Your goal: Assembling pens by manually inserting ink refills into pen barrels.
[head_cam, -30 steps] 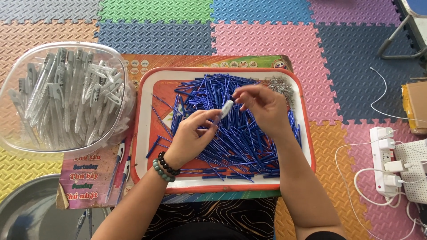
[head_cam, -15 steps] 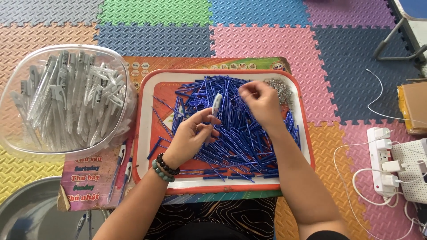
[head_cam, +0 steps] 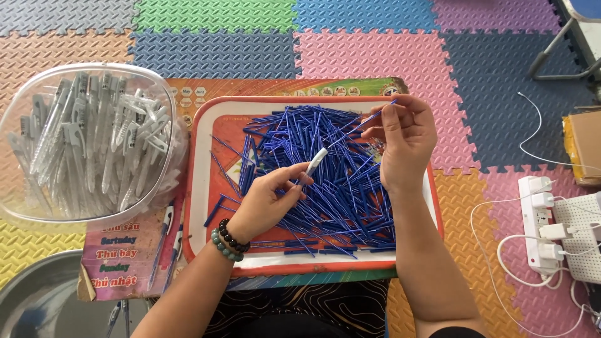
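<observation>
My left hand (head_cam: 269, 197), with a bead bracelet on the wrist, holds a clear white pen barrel (head_cam: 315, 161) tilted up to the right, over a red-rimmed tray (head_cam: 199, 188). My right hand (head_cam: 404, 141) pinches one thin blue ink refill (head_cam: 368, 119) between thumb and fingers, lifted above the heap; its lower end points toward the barrel's tip. A heap of several blue refills (head_cam: 325, 181) covers the tray's middle under both hands.
A clear plastic bowl (head_cam: 87, 144) full of white pen barrels stands left of the tray. A few finished pens (head_cam: 166, 241) lie on a printed board beside it. A metal basin (head_cam: 37, 300) sits at bottom left, a white power strip (head_cam: 541, 225) with cables at right.
My right hand has picked one blue refill out of the heap and raised it. My left hand with the barrel has dropped slightly and tilted toward it.
</observation>
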